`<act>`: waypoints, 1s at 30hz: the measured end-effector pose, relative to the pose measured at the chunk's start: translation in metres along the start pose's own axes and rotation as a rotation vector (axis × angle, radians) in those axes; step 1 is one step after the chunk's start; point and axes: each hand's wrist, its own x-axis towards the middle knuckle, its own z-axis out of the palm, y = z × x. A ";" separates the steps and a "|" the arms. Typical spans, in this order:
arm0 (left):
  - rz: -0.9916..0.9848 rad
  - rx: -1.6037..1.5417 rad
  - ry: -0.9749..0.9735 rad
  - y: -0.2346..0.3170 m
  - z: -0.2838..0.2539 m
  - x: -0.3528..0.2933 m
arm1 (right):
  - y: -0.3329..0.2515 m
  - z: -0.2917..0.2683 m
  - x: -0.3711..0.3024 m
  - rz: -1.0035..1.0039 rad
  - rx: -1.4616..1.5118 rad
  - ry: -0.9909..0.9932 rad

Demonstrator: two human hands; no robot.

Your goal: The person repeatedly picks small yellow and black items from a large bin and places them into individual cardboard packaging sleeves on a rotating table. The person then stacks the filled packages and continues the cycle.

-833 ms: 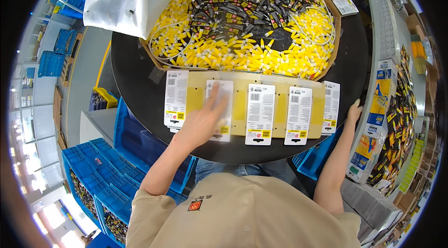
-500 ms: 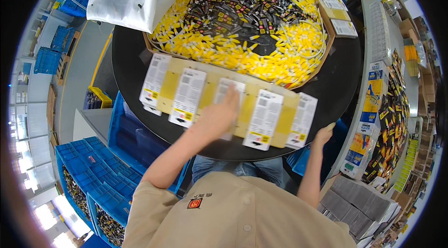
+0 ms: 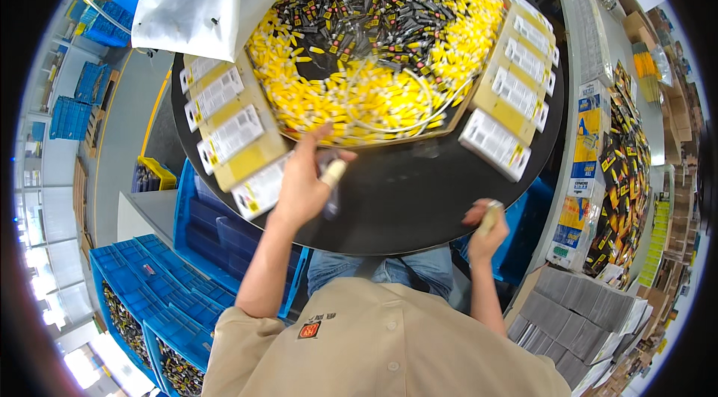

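My left hand (image 3: 301,184) is over the front left of a round black turntable (image 3: 404,199), fingers apart, the nearest white blister card (image 3: 260,188) partly hidden behind it. A pale finger cot (image 3: 333,173) covers its thumb. Beside that thumb is a blurred clear shape that I cannot make out. My right hand (image 3: 486,231) is just off the table's front right edge, fingers loosely bent and nothing visible in them; it too wears a pale cot. A tray of yellow-capped tubes (image 3: 374,98) and black tubes (image 3: 359,8) sits on the turntable.
White cards lie along cardboard strips at left (image 3: 233,161) and right (image 3: 490,94) of the tray. Blue crates (image 3: 149,270) stand at lower left. Bundled grey stacks (image 3: 576,315) and a bench with packed cards (image 3: 624,195) are at right. A white sheet (image 3: 187,19) overhangs the upper left.
The turntable has turned clockwise, carrying the front row of cards to the left and the right row nearer. My left hand has moved left; my right hand has left the table edge.
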 end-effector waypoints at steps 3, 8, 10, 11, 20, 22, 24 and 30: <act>0.211 0.139 -0.113 -0.017 0.027 -0.020 | 0.037 -0.015 0.073 -0.259 -0.530 0.365; -0.267 -0.186 -0.224 -0.020 0.050 -0.054 | 0.094 -0.034 0.136 0.236 -0.364 0.516; -0.320 -0.209 -0.204 -0.019 0.043 -0.058 | 0.106 -0.038 0.130 0.369 -0.165 0.494; -0.325 -0.109 -0.151 -0.019 0.036 -0.059 | 0.111 -0.036 0.120 0.429 -0.133 0.514; -0.362 0.132 0.318 -0.054 -0.051 -0.038 | 0.089 0.042 -0.036 0.487 -0.229 0.510; -0.385 0.065 0.356 -0.061 -0.068 -0.033 | 0.076 0.044 -0.046 0.464 -0.055 0.417; -0.395 -0.006 0.307 -0.062 -0.081 -0.030 | 0.059 0.036 -0.043 0.348 -0.046 0.294; -0.133 0.143 0.478 -0.034 -0.106 -0.024 | -0.010 0.012 0.005 -0.568 -0.880 -0.208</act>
